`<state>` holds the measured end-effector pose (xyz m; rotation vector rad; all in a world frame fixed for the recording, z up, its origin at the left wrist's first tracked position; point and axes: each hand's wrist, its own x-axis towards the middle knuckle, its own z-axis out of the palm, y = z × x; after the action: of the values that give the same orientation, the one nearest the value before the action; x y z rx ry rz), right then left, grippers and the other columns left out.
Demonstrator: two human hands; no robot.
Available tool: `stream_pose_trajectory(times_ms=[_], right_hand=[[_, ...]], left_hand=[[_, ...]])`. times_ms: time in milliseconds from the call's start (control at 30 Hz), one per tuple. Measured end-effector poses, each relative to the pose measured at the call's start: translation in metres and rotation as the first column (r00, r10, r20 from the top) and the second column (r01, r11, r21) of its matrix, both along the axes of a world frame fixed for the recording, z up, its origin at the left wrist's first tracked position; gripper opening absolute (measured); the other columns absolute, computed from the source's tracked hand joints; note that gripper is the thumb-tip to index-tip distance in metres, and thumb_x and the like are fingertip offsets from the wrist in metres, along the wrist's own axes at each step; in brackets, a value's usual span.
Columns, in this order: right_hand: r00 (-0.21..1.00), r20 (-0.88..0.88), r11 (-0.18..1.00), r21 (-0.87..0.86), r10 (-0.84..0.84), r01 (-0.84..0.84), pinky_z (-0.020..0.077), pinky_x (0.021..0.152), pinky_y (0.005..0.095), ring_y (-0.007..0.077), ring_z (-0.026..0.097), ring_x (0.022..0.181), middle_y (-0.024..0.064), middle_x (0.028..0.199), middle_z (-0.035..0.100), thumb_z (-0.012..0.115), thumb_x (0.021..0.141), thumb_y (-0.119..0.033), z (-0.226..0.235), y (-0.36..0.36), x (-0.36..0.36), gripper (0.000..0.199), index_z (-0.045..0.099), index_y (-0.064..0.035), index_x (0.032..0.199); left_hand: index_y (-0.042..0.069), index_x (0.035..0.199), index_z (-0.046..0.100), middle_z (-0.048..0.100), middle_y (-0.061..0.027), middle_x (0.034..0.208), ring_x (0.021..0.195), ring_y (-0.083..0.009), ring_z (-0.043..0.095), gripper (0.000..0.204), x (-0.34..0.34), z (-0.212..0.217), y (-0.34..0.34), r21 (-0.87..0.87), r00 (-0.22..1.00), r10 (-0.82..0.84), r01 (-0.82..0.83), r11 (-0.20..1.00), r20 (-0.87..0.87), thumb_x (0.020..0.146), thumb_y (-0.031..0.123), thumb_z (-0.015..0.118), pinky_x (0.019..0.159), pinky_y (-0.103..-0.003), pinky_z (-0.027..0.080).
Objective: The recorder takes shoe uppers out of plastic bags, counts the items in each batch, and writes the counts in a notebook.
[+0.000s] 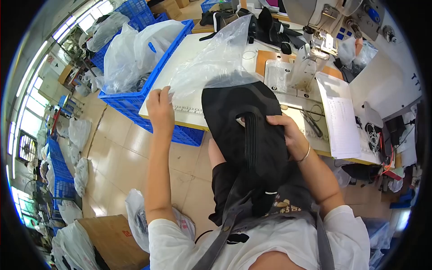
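Right hand (288,135) clamps our black fabric stack (247,135); at ten o'clock, left hand (160,108) pinches the clear bag (216,58), its mouth over the stack's top.

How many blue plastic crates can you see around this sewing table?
3: one big blue crate full of bags beside the table's left edge, another crate behind it, a third crate at the top edge. More may be hidden.

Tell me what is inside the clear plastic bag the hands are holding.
The top of a black fabric piece sits in the mouth of the clear plastic bag. The left hand pinches the bag's edge; the right hand grips the fabric. The rest of the bag looks empty.
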<state>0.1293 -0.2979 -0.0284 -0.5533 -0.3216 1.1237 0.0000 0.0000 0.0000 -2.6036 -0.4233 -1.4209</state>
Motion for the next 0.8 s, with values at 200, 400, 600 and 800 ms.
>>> stream_pose_trajectory(times_ms=[200,400,600,800], right_hand=[[0.998,0.067,1.000,-0.012,-0.005,0.006,0.0452,0.089,0.0350,0.0253,0.057,0.097,0.0174,0.112,0.054,0.059,0.074,-0.001,0.002,-0.007,-0.001,0.049,0.041,0.0070,0.119],[0.942,0.310,0.990,-0.089,0.130,-0.107,0.0344,0.096,0.0314,0.0219,0.047,0.110,0.0137,0.122,0.048,0.069,0.062,-0.004,0.020,-0.004,-0.024,0.074,0.035,0.0037,0.127],[0.924,0.325,0.979,-0.099,0.203,-0.180,0.0312,0.098,0.0305,0.0211,0.044,0.113,0.0137,0.123,0.046,0.069,0.063,-0.004,0.019,-0.002,-0.025,0.074,0.033,0.0042,0.128],[0.949,0.226,0.975,-0.091,0.218,-0.203,0.0388,0.092,0.0300,0.0207,0.051,0.104,0.0135,0.117,0.051,0.065,0.066,0.000,0.007,0.009,-0.012,0.065,0.037,0.0035,0.125]], left_hand=[[0.000,0.096,0.054,0.061,-0.0103,0.085,0.075,-0.0174,0.060,0.015,0.032,-0.005,-0.009,-0.865,0.946,-0.154,0.323,0.385,0.285,0.087,0.010,0.047,0.066,-0.030,0.047],[0.002,0.104,0.045,0.059,-0.0104,0.080,0.070,-0.0186,0.061,0.021,0.055,0.006,-0.023,-0.649,0.891,-0.201,0.437,0.622,0.407,0.084,0.010,0.047,0.065,-0.027,0.045],[0.002,0.069,0.057,0.050,-0.0057,0.055,0.052,-0.0145,0.048,0.038,0.049,0.020,-0.036,-0.701,0.907,-0.415,0.247,0.669,-0.076,0.075,0.039,0.064,0.052,-0.028,0.040],[-0.005,0.089,0.063,0.061,-0.0067,0.080,0.075,-0.0119,0.055,0.064,0.031,0.013,-0.009,-0.970,0.852,-0.522,0.085,0.229,-0.048,0.087,0.054,0.038,0.067,-0.024,0.043]])
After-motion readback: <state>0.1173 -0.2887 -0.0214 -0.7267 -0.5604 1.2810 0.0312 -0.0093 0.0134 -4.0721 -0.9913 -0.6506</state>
